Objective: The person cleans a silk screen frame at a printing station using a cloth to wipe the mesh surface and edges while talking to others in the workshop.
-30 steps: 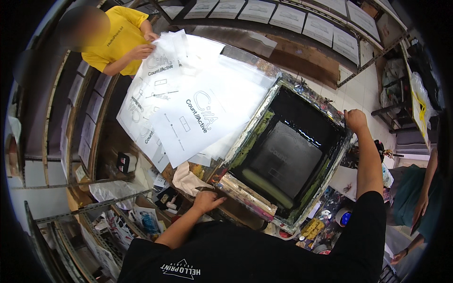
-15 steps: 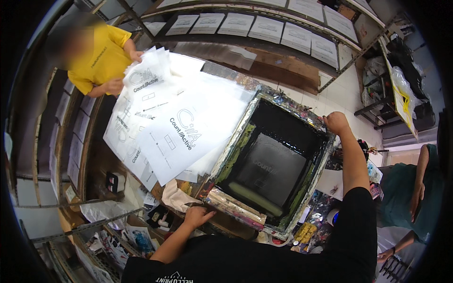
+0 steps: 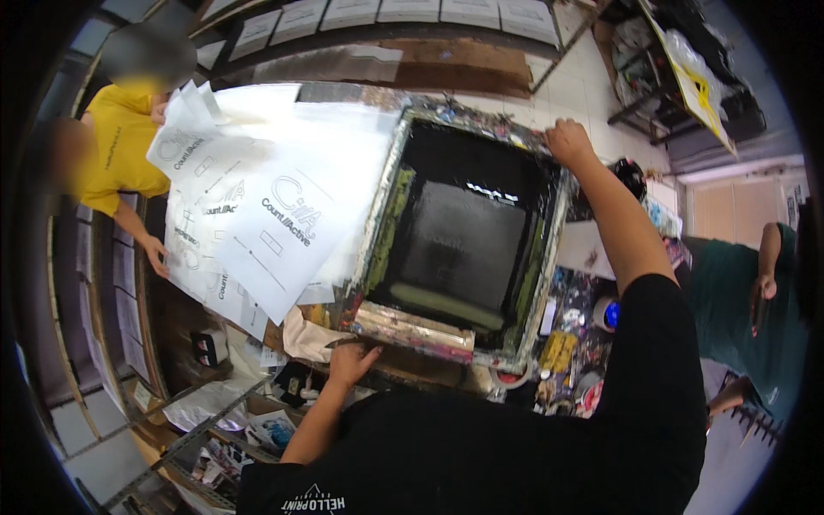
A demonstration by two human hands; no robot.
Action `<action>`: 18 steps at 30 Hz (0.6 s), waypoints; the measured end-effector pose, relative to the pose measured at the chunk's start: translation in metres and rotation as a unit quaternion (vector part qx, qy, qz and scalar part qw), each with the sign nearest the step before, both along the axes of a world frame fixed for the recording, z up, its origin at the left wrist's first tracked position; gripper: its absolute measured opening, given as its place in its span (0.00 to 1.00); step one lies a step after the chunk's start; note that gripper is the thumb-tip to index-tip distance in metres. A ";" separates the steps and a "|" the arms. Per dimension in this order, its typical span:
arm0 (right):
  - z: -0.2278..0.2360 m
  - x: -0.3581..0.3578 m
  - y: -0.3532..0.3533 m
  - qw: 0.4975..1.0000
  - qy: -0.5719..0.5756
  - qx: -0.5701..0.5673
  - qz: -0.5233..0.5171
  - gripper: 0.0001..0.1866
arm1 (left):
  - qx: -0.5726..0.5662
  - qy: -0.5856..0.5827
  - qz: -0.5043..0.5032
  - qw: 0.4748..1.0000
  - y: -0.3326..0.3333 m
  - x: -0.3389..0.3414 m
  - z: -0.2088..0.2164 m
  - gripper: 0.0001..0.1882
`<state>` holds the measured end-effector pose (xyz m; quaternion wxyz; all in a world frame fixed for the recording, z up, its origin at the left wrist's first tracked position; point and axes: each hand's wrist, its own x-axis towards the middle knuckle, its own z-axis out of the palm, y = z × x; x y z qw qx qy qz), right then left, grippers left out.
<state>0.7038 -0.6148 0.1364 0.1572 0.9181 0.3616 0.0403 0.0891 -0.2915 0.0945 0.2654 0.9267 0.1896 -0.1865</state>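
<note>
A screen-printing frame (image 3: 552, 249) lies on the table with a dark mesh (image 3: 468, 249) inside it. My right hand (image 3: 568, 142), arm stretched out, is closed on the frame's far right corner. At the frame's near end lies a light wooden bar (image 3: 416, 330). My left hand (image 3: 350, 364) rests near the table's front edge, thumb spread from the fingers and nothing visible in it. Beside it is a crumpled beige cloth (image 3: 306, 335). Large printed white sheets (image 3: 283, 215) overlap left of the frame.
A co-worker in a yellow shirt (image 3: 124, 142) stands at the sheets' far left edge. Another person in green (image 3: 742, 300) stands at the right. Ink-stained clutter (image 3: 562, 352) covers the table right of the frame. Racks with white sheets (image 3: 360, 13) stand behind.
The view has shifted, moving the scene left and up. The co-worker in yellow has lowered one hand along the sheets' edge. My hands keep their places at the frame and table edge.
</note>
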 end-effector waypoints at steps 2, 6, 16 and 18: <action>-0.005 -0.007 0.001 1.000 -0.005 0.028 -0.006 0.20 | -0.024 0.009 0.011 1.000 0.002 0.000 0.001 0.36; -0.016 -0.022 0.006 0.996 0.007 0.048 -0.077 0.16 | -0.033 0.009 0.009 0.999 0.002 0.004 0.005 0.37; -0.008 -0.002 0.004 0.952 0.206 0.112 -0.199 0.32 | -0.046 0.005 -0.007 0.999 0.003 -0.003 0.006 0.35; 0.009 -0.011 0.014 0.956 0.187 0.140 -0.175 0.35 | -0.062 0.008 0.003 0.998 0.001 -0.010 0.007 0.35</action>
